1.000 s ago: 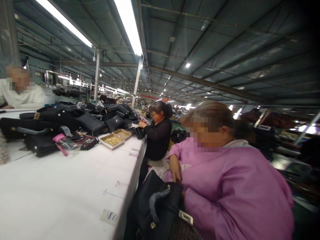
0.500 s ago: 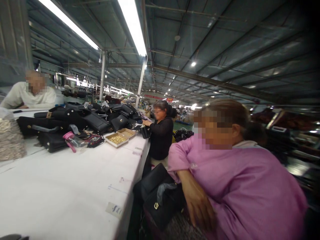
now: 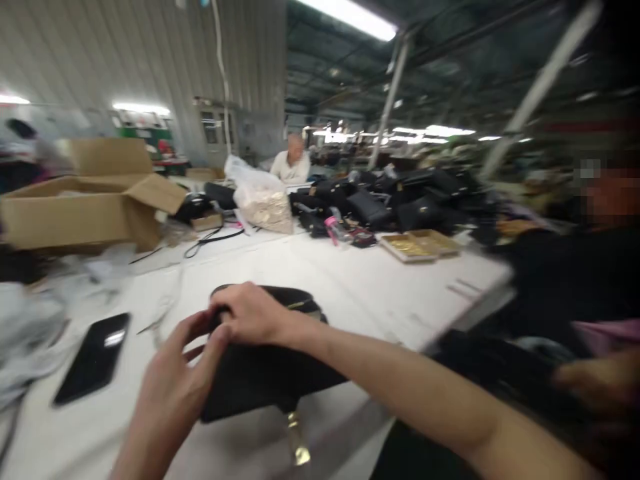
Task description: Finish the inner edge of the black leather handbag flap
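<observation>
White tabletop (image 3: 320,280) carried a black bag (image 3: 270,373) gripped by both hands (image 3: 210,353); its overhanging edge risked slipping off.

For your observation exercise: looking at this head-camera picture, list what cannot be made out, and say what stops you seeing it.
1. Black bag: its near side is hidden by the left hand and right hand.
2. Gold trays: contents too small and blurred.
3. Cardboard box: inside hidden by its wall.
4. Person at right: motion-blurred, cut by the frame edge.
5. Dark flat item: blurred, identity unclear.
</observation>
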`<state>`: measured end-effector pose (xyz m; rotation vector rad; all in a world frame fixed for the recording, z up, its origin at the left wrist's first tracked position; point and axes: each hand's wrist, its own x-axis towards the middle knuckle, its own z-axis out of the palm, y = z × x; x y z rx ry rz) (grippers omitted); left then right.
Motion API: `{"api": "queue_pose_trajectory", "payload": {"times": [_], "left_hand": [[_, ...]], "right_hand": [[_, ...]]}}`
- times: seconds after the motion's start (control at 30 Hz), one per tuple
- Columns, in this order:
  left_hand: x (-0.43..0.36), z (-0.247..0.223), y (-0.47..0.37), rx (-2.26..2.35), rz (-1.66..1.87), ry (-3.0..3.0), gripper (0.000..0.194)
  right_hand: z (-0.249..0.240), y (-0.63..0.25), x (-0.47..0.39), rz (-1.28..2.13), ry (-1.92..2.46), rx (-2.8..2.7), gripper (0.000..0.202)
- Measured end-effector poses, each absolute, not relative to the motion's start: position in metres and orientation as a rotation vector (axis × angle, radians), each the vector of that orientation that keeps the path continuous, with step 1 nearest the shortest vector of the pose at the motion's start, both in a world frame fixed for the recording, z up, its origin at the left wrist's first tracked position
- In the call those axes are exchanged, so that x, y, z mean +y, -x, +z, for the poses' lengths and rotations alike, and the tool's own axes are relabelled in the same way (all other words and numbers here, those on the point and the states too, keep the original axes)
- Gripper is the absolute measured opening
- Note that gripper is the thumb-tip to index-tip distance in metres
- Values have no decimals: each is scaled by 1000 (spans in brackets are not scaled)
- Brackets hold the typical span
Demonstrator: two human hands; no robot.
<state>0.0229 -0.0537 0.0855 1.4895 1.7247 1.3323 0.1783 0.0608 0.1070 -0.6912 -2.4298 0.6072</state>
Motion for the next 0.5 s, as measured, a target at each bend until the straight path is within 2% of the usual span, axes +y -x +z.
{"api": "queue_pose_trajectory", "payload": {"times": [0.23,0.4,0.5], "left_hand": [[-44,69,-20,1749,1385,-1396,62],[-36,72,-5,1725,1363,-1463,33],[-38,78,-2,1762,1303,-1565,21]], "right_hand": [[90,-169,59,738,665,-2257,30],[88,-168,59,723,704,-2206,44],[89,-170,63,735,684,-2234,41]]}}
